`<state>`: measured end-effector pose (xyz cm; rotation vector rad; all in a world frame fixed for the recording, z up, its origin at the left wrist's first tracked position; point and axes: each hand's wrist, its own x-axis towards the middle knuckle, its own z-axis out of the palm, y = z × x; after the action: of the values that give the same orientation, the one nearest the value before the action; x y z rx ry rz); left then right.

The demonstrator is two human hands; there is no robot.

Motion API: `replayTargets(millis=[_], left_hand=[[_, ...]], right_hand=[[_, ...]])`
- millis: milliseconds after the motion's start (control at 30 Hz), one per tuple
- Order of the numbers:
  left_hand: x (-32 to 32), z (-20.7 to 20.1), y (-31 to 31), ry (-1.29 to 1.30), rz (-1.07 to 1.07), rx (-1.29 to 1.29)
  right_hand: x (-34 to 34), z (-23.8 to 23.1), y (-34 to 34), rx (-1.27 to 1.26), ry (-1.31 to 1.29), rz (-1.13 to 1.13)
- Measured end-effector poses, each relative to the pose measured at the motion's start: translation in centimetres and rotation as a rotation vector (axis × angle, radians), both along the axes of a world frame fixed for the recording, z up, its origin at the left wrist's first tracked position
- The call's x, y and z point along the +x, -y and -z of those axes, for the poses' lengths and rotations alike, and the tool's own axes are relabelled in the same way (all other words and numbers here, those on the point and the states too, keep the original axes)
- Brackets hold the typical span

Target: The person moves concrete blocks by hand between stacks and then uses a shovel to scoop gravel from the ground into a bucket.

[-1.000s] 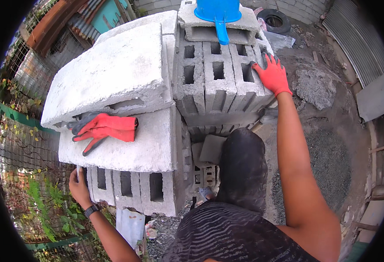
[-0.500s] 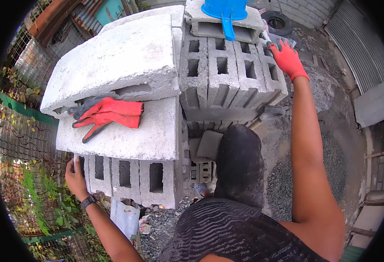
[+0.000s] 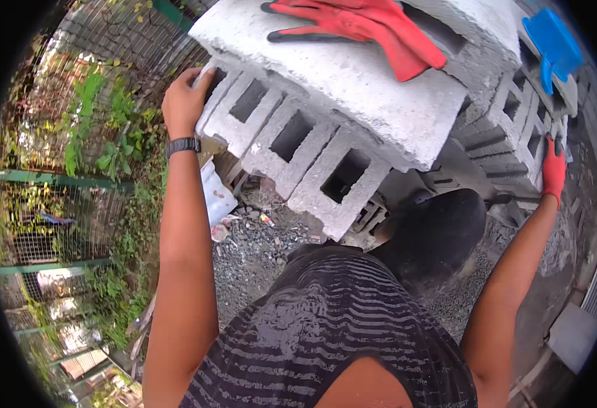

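My bare left hand (image 3: 184, 102), with a dark watch at its wrist, grips the end of the leftmost hollow concrete block (image 3: 210, 117). Its thumb lies at the block's hole and the other fingers are partly hidden. The block stands in a row under a pale concrete block (image 3: 353, 85) lying flat. On that block is a loose red and black work glove (image 3: 370, 27). At the far right, my right hand (image 3: 554, 170) wears a red glove and rests against the outer side of another hollow block stack (image 3: 521, 129), fingers stretched along it.
A blue plastic dipper (image 3: 555, 46) sits on the right stack. Wire fencing (image 3: 40, 224) with plants runs along the left. Gravel (image 3: 257, 245) and a bent metal sheet (image 3: 217, 194) lie below the blocks. My dark-clothed knee (image 3: 441, 238) is between the stacks.
The view has turned left and down, so the blocks appear higher and tilted. My left hand stays at the leftmost block; my right hand stays by the right stack.
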<state>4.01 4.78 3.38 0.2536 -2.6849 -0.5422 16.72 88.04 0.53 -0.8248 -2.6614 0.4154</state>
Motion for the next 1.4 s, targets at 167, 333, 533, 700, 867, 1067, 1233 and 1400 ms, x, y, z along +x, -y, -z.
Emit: replayTargets(millis=[167,333,533,700,867,1067,1233,1400], left_hand=[[1.0,0.2,0.7,-0.043,0.01,-0.033],[2.5,-2.2,-0.3,-0.048,-0.03,0.108],[2.5,-1.7,0.1,-0.1,-0.013,0.122],[2.4,-1.3,0.0,-0.105,0.007,0.128],[2.6,-1.6,-0.3,-0.085,-0.026,0.092],[1.4,0.3,1.3,-0.082,0.02,0.019],[0.5,1.1,2.0,-0.078,-0.005,-0.004],[0.3,1.4,1.9,-0.11,0.002,0.012]], right_hand=[[-1.0,0.2,-0.3,-0.302,-0.141,-0.122],[-1.7,-0.6,0.2,-0.199,-0.048,-0.091],[-1.5,-0.9,0.4,-0.016,-0.052,-0.075],[-1.2,-0.9,0.1,-0.146,-0.047,-0.086],[-1.5,-0.6,1.0,-0.086,-0.04,-0.054],[-1.2,-0.5,1.2,-0.172,-0.117,-0.105],[-1.0,-0.7,1.3,-0.145,-0.116,-0.087],[-0.7,-0.7,1.4,-0.185,-0.139,-0.075]])
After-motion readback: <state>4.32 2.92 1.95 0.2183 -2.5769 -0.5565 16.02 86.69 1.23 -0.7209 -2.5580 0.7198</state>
